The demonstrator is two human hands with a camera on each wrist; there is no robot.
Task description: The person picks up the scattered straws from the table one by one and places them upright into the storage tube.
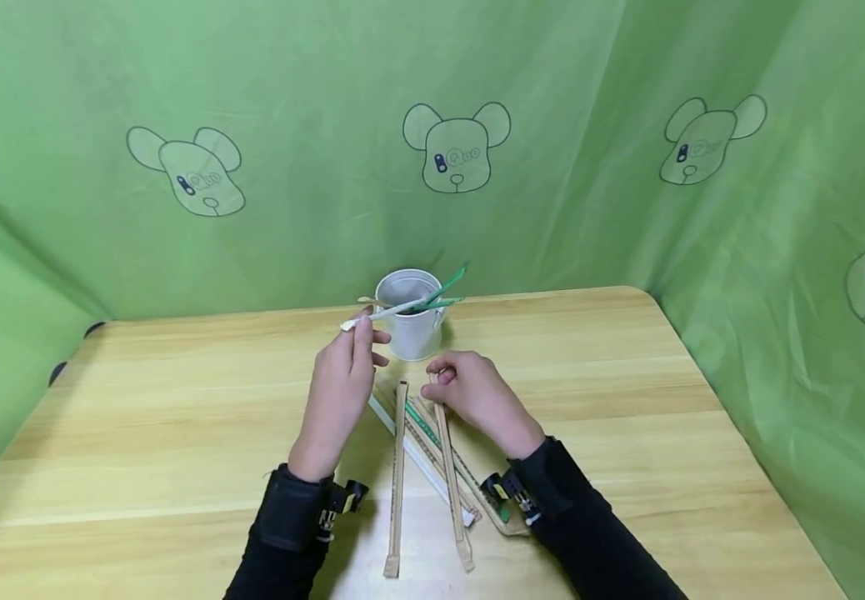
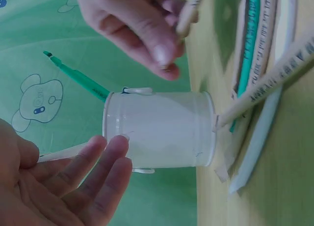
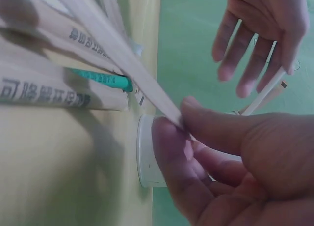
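Observation:
My left hand pinches the end of a white paper-wrapped straw between thumb and index finger. The straw slants across the mouth of a small white metal bucket; the other fingers are spread. My right hand pinches the far end of a brown paper-wrapped straw in front of the bucket. In the right wrist view this straw runs from the fingertips toward the upper left. Green-wrapped straws and a brown one stick out over the bucket's rim.
Several wrapped straws lie crossed on the wooden table between my forearms: a brown one, a white one and a green one among them. A green curtain with bear-head drawings hangs behind and beside the table.

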